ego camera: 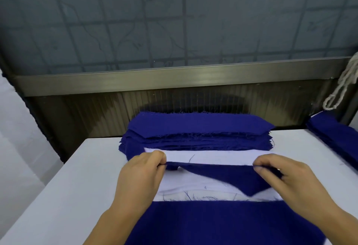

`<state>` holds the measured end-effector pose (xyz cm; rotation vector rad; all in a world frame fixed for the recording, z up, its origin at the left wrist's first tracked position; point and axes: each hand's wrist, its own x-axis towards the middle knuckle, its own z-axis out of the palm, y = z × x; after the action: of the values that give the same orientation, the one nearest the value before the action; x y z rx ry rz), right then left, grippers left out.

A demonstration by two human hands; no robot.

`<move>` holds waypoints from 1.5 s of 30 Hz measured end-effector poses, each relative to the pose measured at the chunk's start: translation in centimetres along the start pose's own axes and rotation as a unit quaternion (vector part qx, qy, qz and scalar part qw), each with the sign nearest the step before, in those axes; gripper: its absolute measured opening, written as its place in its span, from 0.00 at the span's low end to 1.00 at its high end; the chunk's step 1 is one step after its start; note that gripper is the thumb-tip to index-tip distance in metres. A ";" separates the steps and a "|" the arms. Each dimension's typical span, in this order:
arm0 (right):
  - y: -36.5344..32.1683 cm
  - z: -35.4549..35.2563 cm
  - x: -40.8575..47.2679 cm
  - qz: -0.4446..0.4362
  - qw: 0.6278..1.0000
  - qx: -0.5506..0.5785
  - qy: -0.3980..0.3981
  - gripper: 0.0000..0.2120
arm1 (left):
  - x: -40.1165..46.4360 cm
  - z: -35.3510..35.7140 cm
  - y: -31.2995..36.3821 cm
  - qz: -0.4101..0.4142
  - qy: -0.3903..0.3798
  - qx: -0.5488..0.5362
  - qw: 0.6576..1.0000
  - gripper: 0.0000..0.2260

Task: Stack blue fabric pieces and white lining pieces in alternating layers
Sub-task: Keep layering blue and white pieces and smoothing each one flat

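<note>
Where white tabletop (pixel 77 177) meets wall, tall blue stack (pixel 199 128) at far edge, second blue pile (pixel 335 134) right, cord (pixel 342 86) hanging. Both forearms reach forward. Left hand (pixel 141 173) and right hand (pixel 280 175) each pinch blue piece (pixel 228 177) with white lining (pixel 209 157), held above near stack (pixel 213 219).

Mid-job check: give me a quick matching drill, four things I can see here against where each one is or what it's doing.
1. left hand
2. white lining strip
3. blue fabric stack
4. cord

A. hangs at the far right
B. pinches the strip's left end
C. sits at the table's far edge
D. stretched between both hands

Pairs: 1-B, 2-D, 3-C, 4-A
</note>
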<state>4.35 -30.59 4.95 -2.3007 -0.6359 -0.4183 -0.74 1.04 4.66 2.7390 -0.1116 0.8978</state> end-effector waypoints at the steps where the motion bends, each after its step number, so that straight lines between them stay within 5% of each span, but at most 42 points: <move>1: -0.1 -0.2 -0.6 0.010 1.000 0.022 -0.010 0.13 | -0.9 -0.2 0.0 -0.014 -0.008 -0.024 1.000 0.11; 6: 0.3 -1.4 -1.8 0.088 0.981 0.132 -0.112 0.08 | -3.5 -1.1 -0.3 0.028 -0.089 -0.042 0.995 0.04; 14: 3.3 -1.4 -2.0 0.198 0.940 0.140 -0.239 0.08 | -4.2 -1.5 -1.1 -0.078 -0.329 -0.128 0.932 0.07; 17: 4.3 -1.6 -2.3 0.213 0.925 0.141 -0.281 0.06 | -4.5 -1.7 -1.8 -0.123 -0.363 -0.162 0.909 0.02; 20: 4.3 -1.7 -2.5 0.229 0.904 0.138 -0.333 0.08 | -4.7 -1.7 -2.1 -0.126 -0.344 -0.136 0.921 0.03; 23: 4.0 -1.3 -2.4 0.200 0.947 0.099 -0.232 0.11 | -4.4 -1.7 -2.1 -0.120 -0.226 -0.111 0.960 0.06; 26: 3.0 -0.7 -2.6 0.094 0.995 0.038 0.001 0.08 | -4.1 -2.1 -1.6 -0.083 -0.070 -0.072 0.991 0.06; 29: 2.3 -0.6 -3.2 -0.065 0.985 -0.054 0.150 0.04 | -4.2 -3.0 -1.7 -0.073 0.003 -0.052 0.996 0.10; 32: 3.4 -0.7 -4.7 -0.172 0.970 -0.123 0.122 0.09 | -5.2 -3.8 -2.8 -0.030 -0.033 -0.035 0.998 0.17; 36: 5.1 0.0 -7.3 -0.216 0.961 -0.173 0.004 0.10 | -7.1 -3.4 -3.3 0.050 -0.189 -0.047 0.980 0.22; 40: 5.1 0.3 -8.8 -0.191 0.963 -0.179 -0.068 0.13 | -8.0 -2.1 -2.8 0.019 -0.276 -0.075 0.958 0.16; 45: 5.1 0.9 -9.3 -0.124 0.973 -0.167 -0.101 0.22 | -7.9 -1.8 -1.9 -0.002 -0.295 -0.094 0.951 0.13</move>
<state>-0.41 -36.18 -2.67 -2.6143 -1.0270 -0.4377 -7.86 3.33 1.02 2.7243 -0.2850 0.0324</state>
